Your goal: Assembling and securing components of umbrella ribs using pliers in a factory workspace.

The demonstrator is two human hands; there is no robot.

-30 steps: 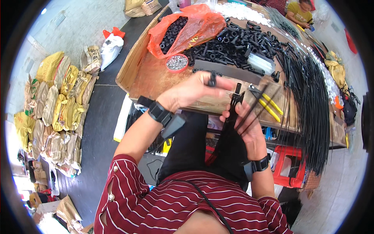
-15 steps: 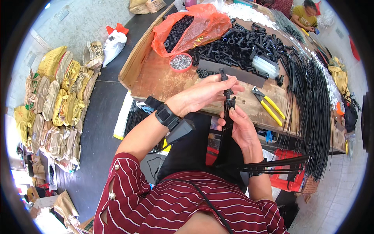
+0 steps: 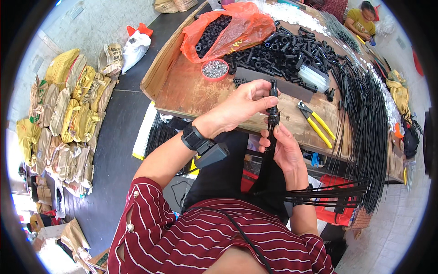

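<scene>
My left hand (image 3: 250, 104) pinches a black tubular plastic fitting (image 3: 273, 90) upright between thumb and fingers. Just below it, my right hand (image 3: 288, 147) is closed around a bundle of thin black strands (image 3: 267, 157), whose upper end meets the fitting's lower end. The bundle hangs down over my lap and bends out to the right. Whether the strands go inside the fitting cannot be made out. Closest to my hands on the wooden table (image 3: 182, 93) are a dark grey tray (image 3: 296, 92) and pliers with yellow handles (image 3: 315, 125).
A heap of black plastic fittings (image 3: 292, 50) covers the table's far middle, beside an orange-red bag (image 3: 262, 23) of black rings. A red bowl (image 3: 214, 80) holds small metal pieces. Long black strands (image 3: 365, 123) drape over the right edge. Another person (image 3: 362, 23) sits at far right.
The fitting and the strand bundle have come together, with less gap between them. My left hand has shifted slightly right, its fingers now more curled round the fitting.
</scene>
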